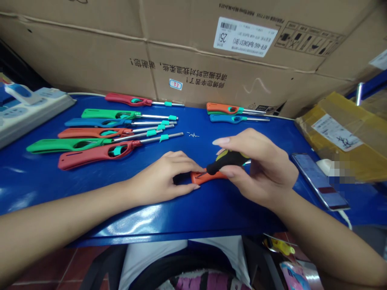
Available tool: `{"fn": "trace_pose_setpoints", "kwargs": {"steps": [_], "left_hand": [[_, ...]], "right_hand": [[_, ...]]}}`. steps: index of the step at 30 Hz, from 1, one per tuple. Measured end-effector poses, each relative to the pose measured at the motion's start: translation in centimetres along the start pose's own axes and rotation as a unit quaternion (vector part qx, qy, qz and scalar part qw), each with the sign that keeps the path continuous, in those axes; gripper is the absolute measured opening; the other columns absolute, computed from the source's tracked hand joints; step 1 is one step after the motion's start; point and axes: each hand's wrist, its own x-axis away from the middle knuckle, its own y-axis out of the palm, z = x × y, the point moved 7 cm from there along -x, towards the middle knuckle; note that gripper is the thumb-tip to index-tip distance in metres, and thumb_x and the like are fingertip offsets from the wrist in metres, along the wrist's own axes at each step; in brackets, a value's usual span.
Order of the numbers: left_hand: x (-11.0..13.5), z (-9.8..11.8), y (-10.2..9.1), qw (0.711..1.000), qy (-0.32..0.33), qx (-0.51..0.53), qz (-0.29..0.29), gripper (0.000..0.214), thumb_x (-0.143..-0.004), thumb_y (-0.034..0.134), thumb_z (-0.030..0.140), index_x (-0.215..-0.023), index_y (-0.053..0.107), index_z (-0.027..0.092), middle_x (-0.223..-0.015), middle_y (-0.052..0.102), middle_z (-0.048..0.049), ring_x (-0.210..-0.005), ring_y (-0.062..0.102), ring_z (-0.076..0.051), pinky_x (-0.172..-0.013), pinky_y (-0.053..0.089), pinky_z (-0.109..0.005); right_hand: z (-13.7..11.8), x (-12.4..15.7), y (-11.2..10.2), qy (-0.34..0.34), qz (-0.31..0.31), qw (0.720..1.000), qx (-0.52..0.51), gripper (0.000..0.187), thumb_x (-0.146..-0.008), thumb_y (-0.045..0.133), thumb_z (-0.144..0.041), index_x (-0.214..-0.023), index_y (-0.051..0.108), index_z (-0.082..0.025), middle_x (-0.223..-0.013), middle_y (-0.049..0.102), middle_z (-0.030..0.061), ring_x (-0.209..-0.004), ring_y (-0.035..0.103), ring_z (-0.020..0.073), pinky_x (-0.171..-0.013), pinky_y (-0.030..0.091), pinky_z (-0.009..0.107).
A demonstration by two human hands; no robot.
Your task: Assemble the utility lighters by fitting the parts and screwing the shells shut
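Observation:
An orange long-neck lighter (198, 178) lies on the blue table, its handle end pinched between the thumb and fingers of my left hand (167, 175). My right hand (260, 165) is wrapped round a screwdriver (226, 160) with a black and yellow handle. The screwdriver's thin shaft slants down to the left, its tip at the lighter's handle end near my left fingers. Most of the lighter's front part is hidden behind my right hand and the screwdriver. Beyond my hands lies a small scatter of thin silvery pieces (193, 135).
Several long-neck lighters, among them a red one (90, 157), lie at the left. A smaller group with a blue lighter (226, 118) lies at the back right. A cardboard box (181, 48) stands behind. A power strip (30, 108), a phone (320, 181) and a taped parcel (363, 133) flank the table.

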Motion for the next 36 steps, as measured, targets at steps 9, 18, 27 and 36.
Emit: {"fn": "trace_pose_setpoints", "kwargs": {"steps": [9,18,27,36], "left_hand": [[-0.1,-0.1,0.0,1.000,-0.004,0.002,-0.001,0.021,-0.093,0.072,0.028,-0.114,0.073,0.024,-0.111,0.077,-0.0028,-0.105,0.068,-0.021,-0.096,0.048,-0.036],[0.1,-0.2,0.0,1.000,-0.003,0.002,0.010,0.026,-0.093,0.073,0.029,-0.117,0.072,0.021,-0.109,0.077,-0.0047,-0.104,0.068,-0.021,-0.095,0.049,-0.036],[0.0,-0.2,0.1,1.000,-0.009,0.010,0.007,0.025,-0.092,0.074,0.027,-0.117,0.070,0.023,-0.112,0.075,-0.0026,-0.103,0.067,-0.019,-0.095,0.047,-0.034],[0.0,-0.3,0.2,1.000,-0.020,-0.003,0.009,0.025,-0.090,0.075,0.025,-0.114,0.069,0.021,-0.108,0.074,-0.0031,-0.103,0.066,-0.021,-0.093,0.047,-0.034]], "right_hand": [[0.0,0.0,0.0,0.008,0.001,1.000,-0.017,0.037,-0.097,0.064,-0.022,-0.134,0.063,-0.027,-0.108,0.078,0.0049,-0.084,0.072,0.0200,-0.070,0.062,0.036],[1.2,0.8,0.5,0.093,-0.022,0.995,-0.039,0.042,-0.103,0.050,-0.024,-0.145,0.052,-0.027,-0.124,0.072,0.0089,-0.094,0.072,0.0220,-0.067,0.063,0.037],[0.1,0.0,-0.2,0.013,0.016,1.000,0.012,0.038,-0.097,0.066,-0.024,-0.135,0.064,-0.027,-0.097,0.075,0.0048,-0.074,0.065,0.0191,-0.062,0.060,0.035],[0.8,0.2,0.4,0.020,0.017,0.997,-0.069,0.041,-0.091,0.072,-0.016,-0.131,0.065,-0.023,-0.110,0.076,0.0066,-0.087,0.070,0.0203,-0.067,0.058,0.034]]}}
